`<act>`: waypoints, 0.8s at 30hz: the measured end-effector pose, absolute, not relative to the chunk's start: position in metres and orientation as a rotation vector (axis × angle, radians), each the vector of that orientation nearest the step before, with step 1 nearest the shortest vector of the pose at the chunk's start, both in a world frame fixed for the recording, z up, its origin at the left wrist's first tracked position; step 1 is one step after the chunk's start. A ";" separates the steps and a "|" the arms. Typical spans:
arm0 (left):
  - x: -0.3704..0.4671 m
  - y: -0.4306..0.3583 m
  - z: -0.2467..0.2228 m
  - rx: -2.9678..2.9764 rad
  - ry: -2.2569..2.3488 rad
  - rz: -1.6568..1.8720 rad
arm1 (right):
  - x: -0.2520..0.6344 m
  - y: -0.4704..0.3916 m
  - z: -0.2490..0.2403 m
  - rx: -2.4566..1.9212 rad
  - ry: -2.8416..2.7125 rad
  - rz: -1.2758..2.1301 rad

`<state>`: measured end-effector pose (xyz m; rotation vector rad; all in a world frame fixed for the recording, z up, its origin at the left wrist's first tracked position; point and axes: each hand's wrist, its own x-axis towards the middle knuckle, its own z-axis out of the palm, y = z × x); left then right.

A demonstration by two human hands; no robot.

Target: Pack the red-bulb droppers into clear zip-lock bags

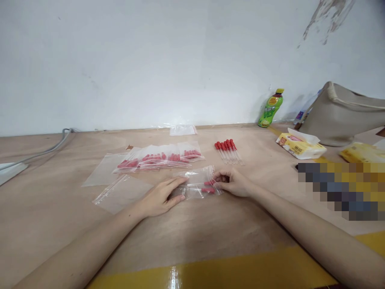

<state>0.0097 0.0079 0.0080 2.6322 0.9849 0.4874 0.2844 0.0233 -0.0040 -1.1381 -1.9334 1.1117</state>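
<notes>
A clear zip bag [195, 176] lies flat on the table between my hands, with red-topped droppers [208, 190] inside. My left hand [164, 196] rests on the bag's left side, fingers apart. My right hand [231, 181] has its fingers closed at the bag's right edge, by a red dropper top. Behind and to the right, several loose droppers with red bulbs [230, 150] lie side by side. Filled bags [156, 157] overlap in a row behind my left hand. Flat bags without droppers [124, 192] lie to the left.
A green bottle [271, 108] stands near the wall at the right. Beside it are a yellow tissue pack [300, 145], a grey bag [345, 112] and a second yellow pack [362, 153]. A grey cable [51, 149] crosses the far left. Another clear bag [183, 130] lies by the wall.
</notes>
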 end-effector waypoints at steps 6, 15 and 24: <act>0.009 0.008 0.006 2.628 0.963 0.507 | 0.281 0.023 -0.003 -1.066 -1.914 1.218; 0.009 0.008 0.007 2.605 0.943 0.515 | 0.273 0.021 -0.003 -1.260 -1.709 1.225; 0.011 0.007 0.009 2.526 0.930 0.564 | 0.274 0.022 -0.008 -1.444 -1.501 1.119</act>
